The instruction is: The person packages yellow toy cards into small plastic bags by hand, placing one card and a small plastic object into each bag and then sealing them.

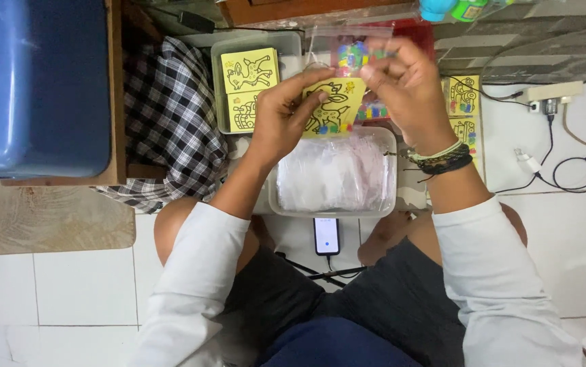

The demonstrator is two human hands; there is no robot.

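At the far left sat a blue plastic tub [34,81], then a checked cloth [170,115] and a tray of yellow picture cards [248,85]. At upper centre, the left hand [282,112] pinched a yellow card [333,102] (outlined animal, coloured dots). The right hand [408,85] gripped a clear zip bag [350,44] above it. Below lay a container of clear bags [337,173].
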